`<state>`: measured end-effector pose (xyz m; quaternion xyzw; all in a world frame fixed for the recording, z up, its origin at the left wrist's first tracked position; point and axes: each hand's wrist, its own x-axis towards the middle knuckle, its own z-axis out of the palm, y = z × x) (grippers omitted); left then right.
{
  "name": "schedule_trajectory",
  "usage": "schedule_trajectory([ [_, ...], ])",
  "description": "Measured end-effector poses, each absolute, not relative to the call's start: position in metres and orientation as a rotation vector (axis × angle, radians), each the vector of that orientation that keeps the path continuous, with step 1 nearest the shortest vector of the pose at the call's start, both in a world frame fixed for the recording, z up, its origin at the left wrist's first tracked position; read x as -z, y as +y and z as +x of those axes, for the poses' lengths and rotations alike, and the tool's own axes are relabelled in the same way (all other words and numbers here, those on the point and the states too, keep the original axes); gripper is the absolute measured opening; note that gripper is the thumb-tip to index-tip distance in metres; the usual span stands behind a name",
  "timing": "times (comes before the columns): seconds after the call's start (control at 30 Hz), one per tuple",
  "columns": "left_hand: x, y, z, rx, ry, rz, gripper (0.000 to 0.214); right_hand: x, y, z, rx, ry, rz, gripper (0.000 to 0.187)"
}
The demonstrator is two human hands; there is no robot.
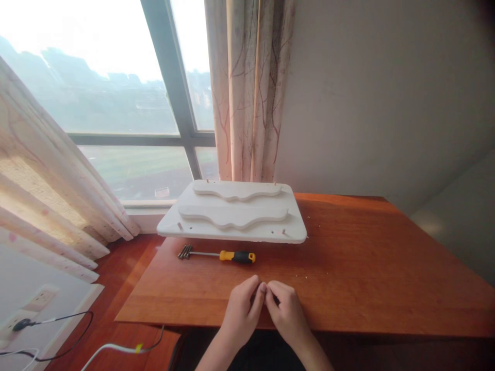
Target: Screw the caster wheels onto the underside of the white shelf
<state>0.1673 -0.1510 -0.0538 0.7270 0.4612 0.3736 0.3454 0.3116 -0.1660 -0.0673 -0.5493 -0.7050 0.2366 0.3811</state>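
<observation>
Ahead and left of the grip, a few screws (184, 252) lie loose at the tip of a screwdriver (236, 256), which rests untouched on the counter (367, 268). Beyond it, a white board (232, 233) carries two wavy pieces (235, 215), lying flat and apparently unfastened. The left hand (240, 309) and right hand (286, 312) are pinched together fingertip to fingertip at the near edge. Anything held between them is too small to tell.

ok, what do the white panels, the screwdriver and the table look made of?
Flat white rectangular panel and two wavy white pieces on it: probably painted or laminated board, matte, wooden pegs protruding. Yellow-and-black-handled screwdriver: bright metal shaft, likely plastic grip. Reddish-brown table: wood or veneer, smooth, slight sheen.
</observation>
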Motion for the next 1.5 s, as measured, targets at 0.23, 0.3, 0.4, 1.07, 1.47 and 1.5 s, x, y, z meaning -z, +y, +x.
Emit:
schedule_trajectory([
  [0.23,0.0547,-0.151,0.1672,-0.962,1.192,1.875,0.035,0.0701,-0.1652,0.3117,-0.587,-1.802,-1.399,0.038],
  [0.3,0.0553,-0.1509,0.1674,-0.958,1.198,1.876,0.035,0.0706,-0.1649,0.3112,-0.574,-1.801,-1.402,0.038],
  [0.4,0.0554,-0.1508,0.1675,-0.957,1.208,1.881,0.035,0.0706,-0.1647,0.3108,-0.57,-1.802,-1.399,0.038],
  [1.07,0.0549,-0.1508,0.1669,-0.962,1.205,1.905,0.035,0.068,-0.1649,0.3116,-0.591,-1.799,-1.397,0.039],
  [1.47,0.0551,-0.1511,0.1681,-0.991,1.195,1.897,0.034,0.0711,-0.165,0.3115,-0.569,-1.812,-1.395,0.039],
  [1.5,0.0551,-0.1512,0.168,-0.991,1.195,1.897,0.034,0.0709,-0.165,0.3115,-0.567,-1.812,-1.393,0.039],
])
